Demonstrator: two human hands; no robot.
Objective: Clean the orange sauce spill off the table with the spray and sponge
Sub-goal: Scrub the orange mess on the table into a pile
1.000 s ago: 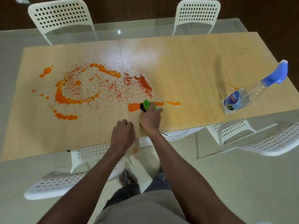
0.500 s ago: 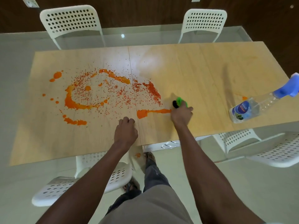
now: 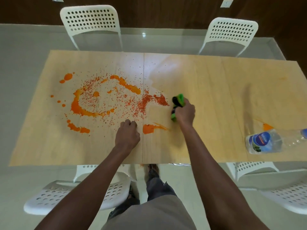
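Beside the spill [image 3: 106, 100], right hand [image 3: 185, 112] around sponge [image 3: 177, 102]; left hand [image 3: 127, 136] seemingly fisted.

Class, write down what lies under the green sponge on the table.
The right hand presses the green sponge on the wooden table, beside orange sauce. Whether sauce sits beneath the sponge is hidden.
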